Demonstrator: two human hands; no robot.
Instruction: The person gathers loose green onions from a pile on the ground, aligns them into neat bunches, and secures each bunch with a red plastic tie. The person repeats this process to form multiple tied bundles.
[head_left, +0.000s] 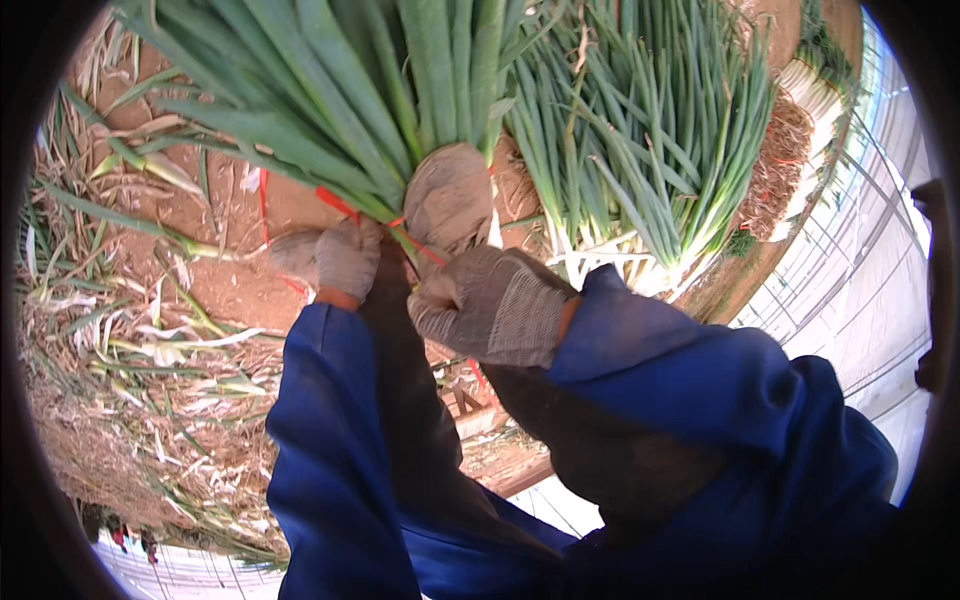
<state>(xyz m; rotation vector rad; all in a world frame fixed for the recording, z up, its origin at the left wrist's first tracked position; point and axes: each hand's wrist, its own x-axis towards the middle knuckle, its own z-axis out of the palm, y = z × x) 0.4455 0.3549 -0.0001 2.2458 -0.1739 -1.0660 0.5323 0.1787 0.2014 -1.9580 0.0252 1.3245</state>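
Note:
A big bundle of long green onions point(330, 100) lies in front of me, leaves fanning away. Red tying tape point(338, 202) crosses its narrow lower end. My left hand point(348, 262), in a dirty knitted glove, is closed on the tape just below the bundle. Right of it, my gloved right hand point(490, 305) is closed too, fingers curled in, with a taut length of tape running to it. My muddy right shoe point(450, 200) presses against the bundle's base between the hands. The left shoe point(295, 252) is partly behind my left hand. The stalk ends are mostly hidden.
A second pile of green onions point(650, 140) lies to the right, white ends toward me. Beyond it are more onions point(815, 85) by a brown straw-like heap point(778, 165). Trimmed leaves and husks point(160, 350) litter the soil at left. Pale sheeting point(840, 290) borders the right.

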